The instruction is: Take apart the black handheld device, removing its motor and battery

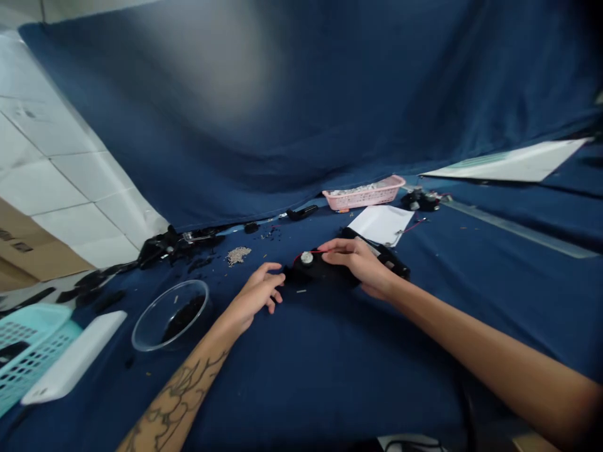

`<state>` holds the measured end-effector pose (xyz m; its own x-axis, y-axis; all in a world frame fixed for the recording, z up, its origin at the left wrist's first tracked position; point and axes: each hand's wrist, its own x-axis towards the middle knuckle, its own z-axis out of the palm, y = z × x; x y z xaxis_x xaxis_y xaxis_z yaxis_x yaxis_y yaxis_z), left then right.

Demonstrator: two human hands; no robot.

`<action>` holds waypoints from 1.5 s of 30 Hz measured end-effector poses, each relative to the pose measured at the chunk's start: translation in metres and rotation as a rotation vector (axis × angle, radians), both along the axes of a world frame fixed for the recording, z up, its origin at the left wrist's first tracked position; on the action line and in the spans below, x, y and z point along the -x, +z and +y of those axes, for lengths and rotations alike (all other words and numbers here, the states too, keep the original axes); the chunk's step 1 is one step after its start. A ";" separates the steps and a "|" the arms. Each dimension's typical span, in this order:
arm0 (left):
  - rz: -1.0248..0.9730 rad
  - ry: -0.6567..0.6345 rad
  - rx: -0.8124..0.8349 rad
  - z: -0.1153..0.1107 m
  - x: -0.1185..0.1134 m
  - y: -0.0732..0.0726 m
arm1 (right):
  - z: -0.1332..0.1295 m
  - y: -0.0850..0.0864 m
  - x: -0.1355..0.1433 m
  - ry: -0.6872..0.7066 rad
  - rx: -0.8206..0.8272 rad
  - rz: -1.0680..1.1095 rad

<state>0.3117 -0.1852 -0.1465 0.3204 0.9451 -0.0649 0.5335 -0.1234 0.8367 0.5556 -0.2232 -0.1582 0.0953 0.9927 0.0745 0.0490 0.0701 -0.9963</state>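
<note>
A dark black part [330, 271] lies on the blue cloth in front of me, its outline hard to make out. On it sits a small round silvery piece [306, 258], with a thin red wire [316, 252] running past it. My right hand [355, 262] rests over the black part, thumb and fingers pinched on the wire's right end. To the left, my left hand [259, 290] hovers with its fingers apart, fingertips close to the black part's left edge; I cannot tell whether they touch.
A clear round tub [136, 333] with black pieces stands left, near a turquoise basket [47, 314] and a white bar [78, 358]. Behind are a pale pellet pile [239, 255], a pink basket [365, 198], white paper [381, 223] and a clear ruler [518, 229].
</note>
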 end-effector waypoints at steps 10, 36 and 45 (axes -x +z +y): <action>0.012 -0.271 -0.084 0.014 -0.002 -0.017 | -0.075 -0.006 -0.009 -0.124 0.019 -0.449; -0.200 -0.374 -0.277 0.028 0.029 -0.032 | -0.114 0.008 0.013 0.242 0.242 0.107; -0.170 -0.397 -0.354 0.016 0.021 -0.037 | -0.116 -0.001 0.034 0.081 0.098 -0.025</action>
<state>0.2910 -0.1696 -0.1835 0.6344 0.7044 0.3184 0.2497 -0.5765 0.7780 0.5212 -0.3396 -0.1588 0.0142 0.9997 -0.0219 0.0725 -0.0229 -0.9971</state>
